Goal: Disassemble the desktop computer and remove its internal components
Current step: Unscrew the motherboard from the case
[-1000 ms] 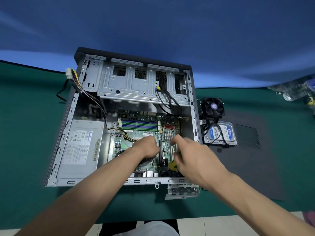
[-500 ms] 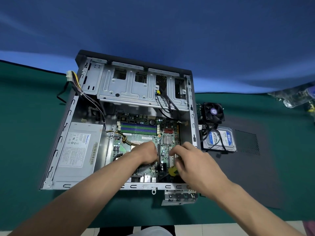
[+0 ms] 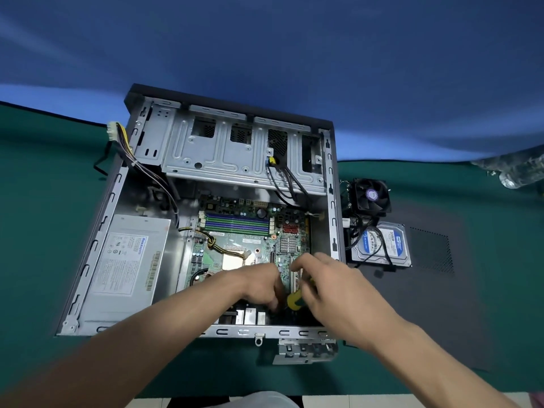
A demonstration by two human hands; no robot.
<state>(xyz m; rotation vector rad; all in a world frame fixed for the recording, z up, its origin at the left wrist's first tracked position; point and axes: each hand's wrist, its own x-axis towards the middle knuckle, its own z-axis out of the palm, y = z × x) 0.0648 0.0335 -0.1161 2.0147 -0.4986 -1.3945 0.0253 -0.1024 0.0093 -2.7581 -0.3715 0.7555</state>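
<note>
An open desktop case (image 3: 88,251) lies flat on a green table. Inside it are a green motherboard (image 3: 250,234), a grey power supply (image 3: 129,266) at the left and a metal drive cage (image 3: 235,154) at the back. Both hands reach into the case's near right part, over the expansion slots. My right hand (image 3: 332,287) holds a screwdriver with a yellow and black handle (image 3: 294,300). My left hand (image 3: 262,287) has its fingers curled down beside that handle; what they touch is hidden.
A black cooler fan (image 3: 372,195) and a hard drive (image 3: 382,245) with loose cables lie right of the case on a dark side panel (image 3: 459,290). A small metal bracket (image 3: 306,351) sits below the case's front edge. A power connector (image 3: 113,131) hangs over the left wall.
Both hands have drawn back toward the near edge of the case. The yellow handle now shows more fully between them.
</note>
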